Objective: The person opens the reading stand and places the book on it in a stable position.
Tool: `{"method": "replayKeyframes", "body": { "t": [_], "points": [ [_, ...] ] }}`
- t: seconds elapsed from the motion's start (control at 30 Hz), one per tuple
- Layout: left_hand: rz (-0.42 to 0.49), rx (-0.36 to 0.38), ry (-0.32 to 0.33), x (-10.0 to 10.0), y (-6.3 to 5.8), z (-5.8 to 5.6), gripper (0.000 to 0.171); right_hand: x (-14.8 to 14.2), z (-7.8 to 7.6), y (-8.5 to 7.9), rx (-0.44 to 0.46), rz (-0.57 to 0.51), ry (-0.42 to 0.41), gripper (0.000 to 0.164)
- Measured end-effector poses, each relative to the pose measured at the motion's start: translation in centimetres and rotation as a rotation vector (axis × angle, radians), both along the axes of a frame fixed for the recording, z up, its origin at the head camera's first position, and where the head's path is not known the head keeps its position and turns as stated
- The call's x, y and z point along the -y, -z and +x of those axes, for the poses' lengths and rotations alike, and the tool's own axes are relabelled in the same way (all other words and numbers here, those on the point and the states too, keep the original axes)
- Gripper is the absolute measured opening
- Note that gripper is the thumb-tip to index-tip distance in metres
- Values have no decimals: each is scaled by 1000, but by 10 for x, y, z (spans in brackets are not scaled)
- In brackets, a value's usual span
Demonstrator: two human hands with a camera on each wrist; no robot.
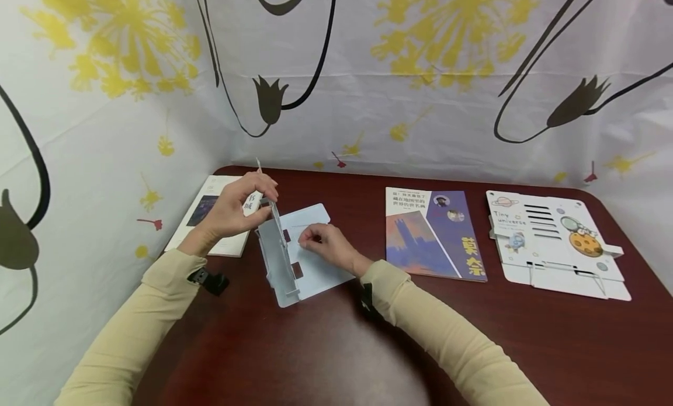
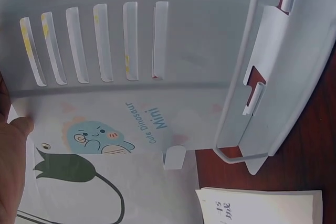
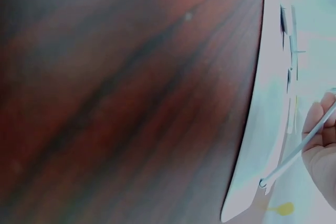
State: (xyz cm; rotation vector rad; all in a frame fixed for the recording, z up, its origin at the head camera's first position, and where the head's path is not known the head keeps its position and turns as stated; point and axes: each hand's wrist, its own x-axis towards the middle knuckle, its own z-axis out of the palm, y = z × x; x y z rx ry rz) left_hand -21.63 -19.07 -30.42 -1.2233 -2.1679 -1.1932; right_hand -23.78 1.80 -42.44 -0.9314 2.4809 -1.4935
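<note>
A light blue metal book stand (image 1: pixel 315 277) stands partly unfolded on the table, its base plate flat and its slotted panel raised. My left hand (image 1: pixel 236 204) pinches the upper part of that panel, thumb on one side. The left wrist view shows a dinosaur print (image 2: pixel 97 137), a row of slots and a wire loop (image 2: pixel 239 66) near the base. Over the base plate, my right hand (image 1: pixel 333 246) has its fingers curled, thumb and forefinger together. In the right wrist view a thin wire rod (image 3: pixel 291 158) runs across those fingers, which appear to grip it; the fingertips are partly cut off.
A white book (image 1: pixel 228 245) lies to the left, partly behind my left hand. A purple and white book (image 1: pixel 436 233) lies right of the stand. Farther right rests a second, white book stand (image 1: pixel 557 242), folded down. A patterned cloth (image 1: pixel 336 108) hangs behind the table.
</note>
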Motion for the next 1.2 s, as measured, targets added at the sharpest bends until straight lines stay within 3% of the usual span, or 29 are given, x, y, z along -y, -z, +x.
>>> {"method": "replayKeyframes", "body": {
  "t": [0.23,0.37,0.7,0.97,1.2],
  "points": [
    [5,3,21,5,20,-24,26,-4,-2,0,92,-124,26,7],
    [2,-4,44,5,24,-30,26,-7,-3,2,178,-190,27,9],
    [-12,-24,81,-3,27,-36,27,-7,-3,2,310,-236,18,13],
    [-31,-41,95,-4,29,-38,23,-6,1,-1,339,-228,0,15],
    [-10,-17,117,-7,30,-36,23,-5,6,3,349,-223,46,16]
  ]
}}
